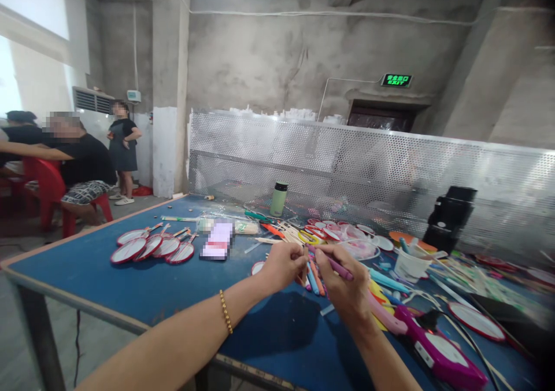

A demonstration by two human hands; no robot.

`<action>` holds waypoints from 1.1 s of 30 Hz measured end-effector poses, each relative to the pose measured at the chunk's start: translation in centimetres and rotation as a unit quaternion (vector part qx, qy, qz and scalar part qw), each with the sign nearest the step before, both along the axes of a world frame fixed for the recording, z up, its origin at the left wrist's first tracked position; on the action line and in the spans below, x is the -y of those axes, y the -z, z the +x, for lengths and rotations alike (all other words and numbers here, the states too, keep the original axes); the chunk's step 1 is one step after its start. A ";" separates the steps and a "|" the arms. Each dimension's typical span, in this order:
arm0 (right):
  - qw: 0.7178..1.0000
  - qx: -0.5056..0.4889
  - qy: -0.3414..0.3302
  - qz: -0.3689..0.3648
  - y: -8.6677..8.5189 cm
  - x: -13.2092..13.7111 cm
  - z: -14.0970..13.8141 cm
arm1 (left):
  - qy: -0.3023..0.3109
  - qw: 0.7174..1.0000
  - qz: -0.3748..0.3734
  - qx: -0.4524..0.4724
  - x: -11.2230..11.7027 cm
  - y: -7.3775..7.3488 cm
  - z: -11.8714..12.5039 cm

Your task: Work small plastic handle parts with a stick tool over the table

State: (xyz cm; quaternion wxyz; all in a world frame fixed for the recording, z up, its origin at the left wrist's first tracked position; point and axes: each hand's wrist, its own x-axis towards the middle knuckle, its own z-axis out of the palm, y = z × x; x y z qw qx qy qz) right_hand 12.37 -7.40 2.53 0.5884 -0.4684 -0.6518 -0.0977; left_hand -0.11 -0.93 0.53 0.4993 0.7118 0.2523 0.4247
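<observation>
My left hand (284, 265), with a gold bead bracelet at the wrist, is closed in a pinch on a thin pale wooden stick (305, 273) that points down. My right hand (349, 281) grips a purple pen-like stick (341, 268), its tip close to the left fingertips. Between and below the hands lie blue and orange pen-like sticks (318, 278). Just beyond are loose wooden sticks (290, 232) and yellow-handled scissors (309, 238). What exactly the two tips touch is too small to tell.
Several red-rimmed white discs on sticks (129, 251) lie left, beside a phone (217, 239). A green bottle (278, 199) stands at the back. To the right are a white cup (411, 265), a magenta device (446, 353) and a black object (451, 217). People sit and stand far left.
</observation>
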 end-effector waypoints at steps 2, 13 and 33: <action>1.000 0.000 -0.002 -0.001 0.0 0.0 0.0 | -0.002 1.000 0.002 -0.001 0.0 0.0 0.0; 1.000 0.003 -0.001 -0.002 0.0 0.0 0.0 | -0.004 1.000 0.010 -0.004 -0.1 0.0 -0.1; 1.000 0.008 -0.006 -0.005 0.1 0.0 0.1 | -0.005 1.000 0.021 0.004 -0.2 0.0 -0.1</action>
